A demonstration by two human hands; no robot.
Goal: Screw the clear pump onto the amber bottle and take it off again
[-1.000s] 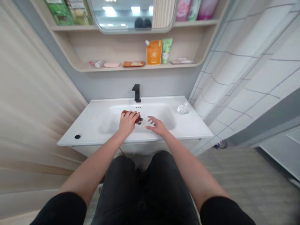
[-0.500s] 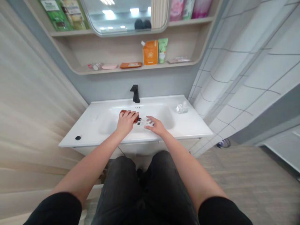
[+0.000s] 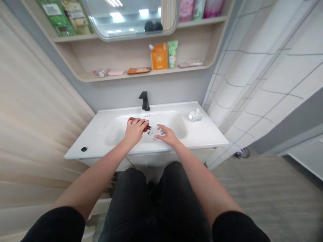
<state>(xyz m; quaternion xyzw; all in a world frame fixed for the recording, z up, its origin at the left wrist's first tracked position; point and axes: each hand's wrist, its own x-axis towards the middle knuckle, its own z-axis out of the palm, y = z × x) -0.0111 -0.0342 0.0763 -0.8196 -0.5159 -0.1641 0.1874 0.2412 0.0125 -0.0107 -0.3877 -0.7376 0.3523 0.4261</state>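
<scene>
Over the white sink basin (image 3: 176, 126), my left hand (image 3: 135, 130) is wrapped round a reddish-brown bottle (image 3: 145, 128). The bottle lies tilted on its side, its dark neck pointing right. My right hand (image 3: 166, 134) grips a clear container (image 3: 158, 131) between thumb and fingers, mouth turned toward the bottle. The bottle's neck is at the container's opening; whether they touch, or liquid runs between them, I cannot tell. A small black cap (image 3: 84, 149) lies on the counter's front left.
A black faucet (image 3: 144, 101) rises behind the basin. On the right counter sits a clear object (image 3: 195, 115), perhaps a bottle part. Above, a shelf (image 3: 121, 77) holds an orange pouch (image 3: 159, 56), a green tube (image 3: 172, 53) and small packets, beneath a mirror (image 3: 131, 16).
Both hands keep their hold, bottle neck still at the container. The container looks slightly more tilted toward the bottle. The camera view has shifted a little.
</scene>
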